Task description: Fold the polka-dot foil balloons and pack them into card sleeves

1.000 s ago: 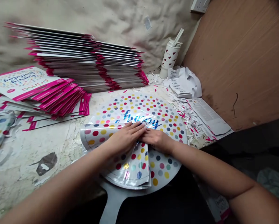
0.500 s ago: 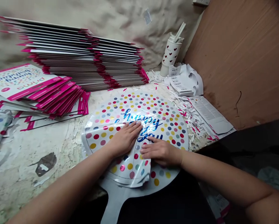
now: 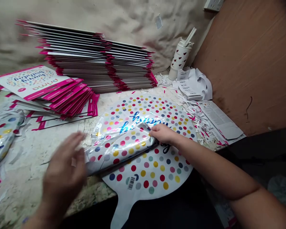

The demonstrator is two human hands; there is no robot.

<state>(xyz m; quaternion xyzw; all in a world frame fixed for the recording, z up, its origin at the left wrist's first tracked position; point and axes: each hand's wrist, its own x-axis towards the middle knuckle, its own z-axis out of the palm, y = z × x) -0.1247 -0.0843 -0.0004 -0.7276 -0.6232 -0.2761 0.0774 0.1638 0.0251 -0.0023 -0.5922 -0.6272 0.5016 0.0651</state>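
Observation:
A flat foil balloon [image 3: 154,181] with coloured dots, blue lettering and a pale tail lies at the table edge. On top of it is a second dotted foil balloon [image 3: 124,148], folded into a narrow, glossy wedge. My right hand [image 3: 163,133] pinches the wedge's right tip between thumb and fingers. My left hand [image 3: 64,171], blurred by motion, is just off the wedge's left end, its fingers and thumb apart with nothing seen between them. A barcode label [image 3: 131,183] shows on the lower balloon.
A tall stack of pink-edged white packets [image 3: 97,60] stands at the back. More "happy birthday" packets [image 3: 38,81] fan out at left, above another folded dotted foil [image 3: 4,133]. At right are a heart-patterned tumbler [image 3: 180,57], label strips [image 3: 189,86], paper scraps and a brown panel [image 3: 250,63].
Both hands were flat on the foil; now my right hand pinches its tip and my left has moved off to the left. The upper foil is folded narrower, showing the lower balloon's barcode.

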